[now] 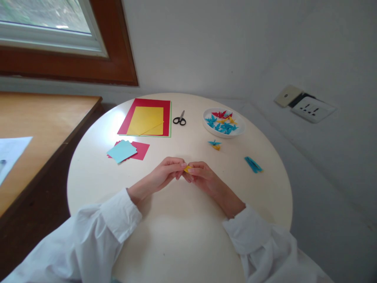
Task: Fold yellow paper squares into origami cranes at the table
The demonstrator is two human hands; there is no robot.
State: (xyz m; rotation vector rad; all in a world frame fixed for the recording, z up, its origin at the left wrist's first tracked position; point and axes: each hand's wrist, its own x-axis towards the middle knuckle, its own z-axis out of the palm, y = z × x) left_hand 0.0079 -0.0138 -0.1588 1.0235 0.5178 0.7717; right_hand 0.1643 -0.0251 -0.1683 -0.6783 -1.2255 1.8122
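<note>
Pinching at the centre of the round white surface (176, 243): from my remote post I see the left grip (165, 171), a bare hand, and the right grip (204, 177) meet over a small piece of yellow folded paper (187, 169). Fingertips of both close on it; its finer folds are hidden from me.

Taking the hands as clock centre. 11 o'clock: red sheet (167, 118) with a yellow sheet (145, 118) on it. 12: scissors (180, 118), points away. 1: white dish (224, 136) of folded birds (226, 127), with a small blue bird (215, 143) and a yellow folded piece (216, 147) outside it, nearer the hands. 3: blue folded strips (253, 164). Between 9 and 10: light-blue squares (122, 151) overlapping red pieces (143, 151).

Risks, as I judge them: tugging both ways could tear the piece; squeezing too hard could crush a fold; a slack left thumb could let a crease skew. A wide right cuff swinging toward 3 might sweep the strips.

Writing: I find no brand or label I can read. White sheet (13, 151) far off at 9, nothing legible; wall socket (310, 108) at 2, likewise.
</note>
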